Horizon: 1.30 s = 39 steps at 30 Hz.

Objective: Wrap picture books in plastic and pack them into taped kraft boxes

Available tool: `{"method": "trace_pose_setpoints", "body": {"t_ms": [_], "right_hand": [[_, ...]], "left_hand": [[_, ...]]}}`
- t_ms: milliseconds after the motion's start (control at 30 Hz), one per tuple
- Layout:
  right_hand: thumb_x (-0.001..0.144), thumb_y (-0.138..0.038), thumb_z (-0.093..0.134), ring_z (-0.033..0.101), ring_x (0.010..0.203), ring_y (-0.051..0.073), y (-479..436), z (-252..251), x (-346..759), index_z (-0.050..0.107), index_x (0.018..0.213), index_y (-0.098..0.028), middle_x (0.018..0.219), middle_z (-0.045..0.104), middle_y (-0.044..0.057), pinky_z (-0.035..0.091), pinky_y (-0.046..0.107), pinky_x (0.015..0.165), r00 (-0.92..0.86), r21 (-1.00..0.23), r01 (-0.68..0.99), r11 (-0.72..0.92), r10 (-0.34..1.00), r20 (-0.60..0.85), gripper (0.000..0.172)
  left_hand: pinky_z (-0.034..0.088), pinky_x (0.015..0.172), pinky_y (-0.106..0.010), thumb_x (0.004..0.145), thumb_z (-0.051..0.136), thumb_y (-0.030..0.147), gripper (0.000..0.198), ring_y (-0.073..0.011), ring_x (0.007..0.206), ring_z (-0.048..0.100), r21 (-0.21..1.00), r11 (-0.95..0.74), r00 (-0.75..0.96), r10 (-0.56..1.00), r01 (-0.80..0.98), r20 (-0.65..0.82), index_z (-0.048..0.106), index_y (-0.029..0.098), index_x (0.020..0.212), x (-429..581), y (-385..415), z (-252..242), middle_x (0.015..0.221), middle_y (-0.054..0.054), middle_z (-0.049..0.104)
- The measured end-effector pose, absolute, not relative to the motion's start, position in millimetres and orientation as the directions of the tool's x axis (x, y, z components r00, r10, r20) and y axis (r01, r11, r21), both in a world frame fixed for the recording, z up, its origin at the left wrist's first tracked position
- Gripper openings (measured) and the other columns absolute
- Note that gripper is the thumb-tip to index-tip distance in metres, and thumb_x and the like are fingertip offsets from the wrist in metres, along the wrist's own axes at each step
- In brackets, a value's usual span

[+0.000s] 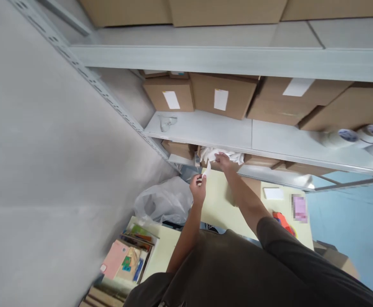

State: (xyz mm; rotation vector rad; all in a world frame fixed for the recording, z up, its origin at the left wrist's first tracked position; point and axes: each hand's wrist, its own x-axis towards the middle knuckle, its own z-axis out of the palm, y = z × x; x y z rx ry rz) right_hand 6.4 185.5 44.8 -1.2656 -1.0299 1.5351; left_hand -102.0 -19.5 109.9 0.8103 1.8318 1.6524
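Note:
My left hand (198, 187) is closed on a small white paper strip (207, 169), which sticks up from the fingers above the pale yellow table (216, 202). Farther forward, my right hand (222, 160) reaches into an open cardboard box (216, 165) on the lower shelf. White crumpled material (236, 157) fills this box, and my right fingertips touch it. Whether those fingers grip a piece is too small to make out.
Metal shelves (205, 123) with cardboard boxes (223, 94) rise in front. White rolls (342, 137) stand at the right. On the table lie a white card (273, 193) and a red-orange object (284, 222). A plastic bag (170, 200) and books (135, 256) are at the left.

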Motion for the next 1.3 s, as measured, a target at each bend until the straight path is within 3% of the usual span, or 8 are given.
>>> {"method": "trace_pose_setpoints", "body": {"t_ms": [167,333,567,733,833,1000,1200,1300], "right_hand": [[0.072,-0.049,0.07,0.068,0.088,0.021,194.7,44.4,-19.6,0.057,0.099,-0.028,0.102,0.072,0.005,0.055,0.036,0.078,0.034,-0.868,-0.312,-0.386,0.909,-0.416,0.037],[0.075,-0.06,0.073,0.071,0.084,0.024,111.0,42.3,19.1,0.061,0.088,-0.025,0.09,0.073,0.006,0.056,0.036,0.074,-0.001,-0.895,-0.246,-0.372,0.924,-0.383,0.04],[0.074,-0.074,0.078,0.072,0.085,0.024,7.3,63.1,96.8,0.071,0.085,-0.022,0.088,0.076,0.007,0.059,0.036,0.077,-0.117,-0.881,-0.262,-0.393,0.919,-0.376,0.053],[0.059,-0.063,0.088,0.063,0.067,0.019,-9.1,56.6,164.9,0.063,0.068,-0.022,0.069,0.068,0.002,0.055,0.034,0.067,0.196,-0.903,-0.26,-0.342,0.897,-0.396,0.049],[0.063,-0.063,0.084,0.06,0.066,0.018,-19.9,46.3,199.7,0.065,0.072,-0.022,0.07,0.067,0.002,0.052,0.033,0.064,0.228,-0.908,-0.223,-0.355,0.886,-0.403,0.046],[0.065,-0.065,0.081,0.056,0.062,0.016,-30.3,23.0,236.7,0.065,0.072,-0.022,0.065,0.063,-0.002,0.048,0.03,0.059,0.174,-0.906,-0.136,-0.4,0.891,-0.42,0.047],[0.07,-0.04,0.081,0.061,0.066,0.02,-12.9,-3.3,259.8,0.074,0.091,-0.024,0.065,0.064,-0.003,0.05,0.032,0.067,0.294,-0.856,0.198,-0.477,0.862,-0.412,0.027],[0.074,-0.024,0.079,0.065,0.073,0.021,-4.4,-10.0,260.7,0.071,0.11,-0.025,0.072,0.068,-0.002,0.05,0.032,0.074,0.337,-0.782,0.348,-0.517,0.848,-0.41,0.036]], "left_hand": [[0.056,0.076,-0.028,0.091,0.073,0.053,0.033,-0.0199,0.088,0.07,0.983,0.035,-0.66,0.745,0.181,0.095,0.077,0.021,0.095,-128.1,-28.4,108.8,0.096,-0.008,0.075],[0.056,0.078,-0.032,0.093,0.07,0.046,0.025,-0.0222,0.092,0.069,0.958,-0.011,-0.572,0.8,0.287,0.181,0.077,0.022,0.094,-126.4,-23.6,95.7,0.097,-0.009,0.074],[0.052,0.107,-0.044,0.085,0.076,0.026,0.009,-0.03,0.115,0.067,0.82,-0.146,-0.076,0.972,0.554,0.224,0.082,0.026,0.092,-56.3,-11.8,78.5,0.112,-0.012,0.075],[0.045,0.115,-0.05,0.066,0.095,0.027,0.058,-0.0374,0.136,0.056,0.83,-0.201,0.175,0.976,0.521,0.127,0.079,0.028,0.122,1.1,-10.6,68.5,0.144,-0.014,0.066],[0.054,0.097,-0.042,0.065,0.095,0.048,0.069,-0.0308,0.112,0.068,0.942,0.05,0.057,0.996,0.331,-0.072,0.075,0.022,0.126,27.4,-9.8,54.8,0.127,-0.015,0.073],[0.05,0.074,-0.03,0.075,0.077,0.063,0.045,-0.0189,0.07,0.064,0.916,0.328,0.018,0.94,0.232,-0.342,0.076,0.018,0.075,59.4,-12.3,27.7,0.065,-0.001,0.067],[0.05,0.071,-0.028,0.077,0.076,0.043,0.024,-0.0184,0.067,0.066,0.788,0.468,-0.136,0.88,0.4,-0.454,0.076,0.022,0.065,92.7,-15.3,8.6,0.056,0.001,0.067],[0.052,0.077,-0.03,0.079,0.077,0.035,0.019,-0.0213,0.074,0.071,0.732,0.509,-0.231,0.86,0.454,-0.455,0.077,0.023,0.065,107.9,-12.1,3.1,0.062,-0.002,0.072]]}}
